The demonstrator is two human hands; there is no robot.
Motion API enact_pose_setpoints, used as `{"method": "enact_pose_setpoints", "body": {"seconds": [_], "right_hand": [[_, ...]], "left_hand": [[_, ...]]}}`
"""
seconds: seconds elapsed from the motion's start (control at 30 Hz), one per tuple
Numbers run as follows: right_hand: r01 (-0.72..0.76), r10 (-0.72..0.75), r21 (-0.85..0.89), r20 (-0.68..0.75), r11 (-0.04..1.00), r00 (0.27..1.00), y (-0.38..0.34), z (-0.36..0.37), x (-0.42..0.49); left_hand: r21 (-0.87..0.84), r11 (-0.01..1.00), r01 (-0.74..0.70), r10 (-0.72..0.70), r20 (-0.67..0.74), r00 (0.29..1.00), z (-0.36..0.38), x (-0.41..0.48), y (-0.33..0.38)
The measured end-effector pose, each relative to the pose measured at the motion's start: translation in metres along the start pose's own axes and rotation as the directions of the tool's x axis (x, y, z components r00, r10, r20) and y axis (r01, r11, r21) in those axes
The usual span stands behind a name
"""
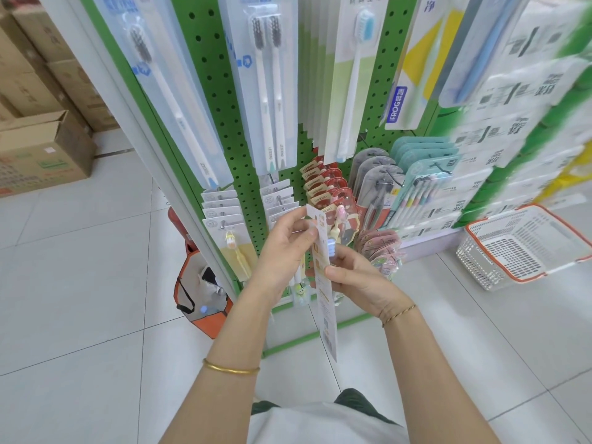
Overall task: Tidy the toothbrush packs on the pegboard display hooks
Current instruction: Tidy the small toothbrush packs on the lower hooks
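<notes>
A long narrow toothbrush pack (324,283) with a white and orange card hangs edge-on between my hands, in front of the green pegboard (221,100). My left hand (285,251) pinches the pack near its top. Lower down, my right hand (355,277) grips its middle from the right. Just behind the pack's top hang rows of small packs on hooks: grey-carded ones (224,216), another grey row (278,200), and red-carded ones (326,184). Large toothbrush packs (272,84) hang higher up.
A white and orange plastic basket (525,248) sits on the tiled floor at right. An orange bag (198,299) stands at the rack's foot on the left. Cardboard boxes (41,149) are stacked at far left. More packs (426,181) hang to the right.
</notes>
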State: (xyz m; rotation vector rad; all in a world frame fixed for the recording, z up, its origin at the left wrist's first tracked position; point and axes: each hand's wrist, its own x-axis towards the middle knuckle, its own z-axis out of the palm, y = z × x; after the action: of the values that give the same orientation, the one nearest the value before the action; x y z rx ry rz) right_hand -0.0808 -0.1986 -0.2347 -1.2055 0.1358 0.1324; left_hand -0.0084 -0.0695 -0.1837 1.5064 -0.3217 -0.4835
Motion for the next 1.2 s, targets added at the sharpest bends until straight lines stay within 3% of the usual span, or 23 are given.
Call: {"method": "enact_pose_setpoints", "body": {"seconds": [0.2, 0.4, 0.53, 0.77, 1.0, 1.2], "right_hand": [[-0.037, 0.020, -0.102, -0.162, 0.994, 0.987, 0.007, -0.003, 0.006], [-0.021, -0.084, -0.290, -0.346, 0.957, 0.935, 0.007, 0.010, 0.012], [-0.054, -0.170, -0.463, -0.430, 0.885, 0.887, 0.010, 0.020, 0.018], [-0.092, -0.265, -0.612, -0.467, 0.786, 0.843, 0.016, 0.031, 0.024], [-0.289, -0.373, -0.755, -0.571, 0.588, 0.732, 0.033, 0.042, 0.027], [-0.376, -0.404, -0.795, -0.578, 0.476, 0.709, 0.041, 0.046, 0.036]], "left_hand": [[0.053, 0.998, -0.021, 0.027, -0.128, 0.991, -0.006, 0.000, -0.005], [0.056, 0.998, -0.026, 0.040, -0.273, 0.961, -0.015, 0.001, -0.005], [0.072, 0.997, -0.014, 0.035, -0.305, 0.952, -0.022, 0.000, -0.006], [0.064, 0.998, 0.000, 0.021, -0.325, 0.945, -0.027, -0.001, -0.007], [0.063, 0.998, 0.014, 0.007, -0.334, 0.943, -0.030, -0.002, -0.009], [0.071, 0.997, 0.013, 0.012, -0.334, 0.942, -0.035, -0.003, -0.010]]}}
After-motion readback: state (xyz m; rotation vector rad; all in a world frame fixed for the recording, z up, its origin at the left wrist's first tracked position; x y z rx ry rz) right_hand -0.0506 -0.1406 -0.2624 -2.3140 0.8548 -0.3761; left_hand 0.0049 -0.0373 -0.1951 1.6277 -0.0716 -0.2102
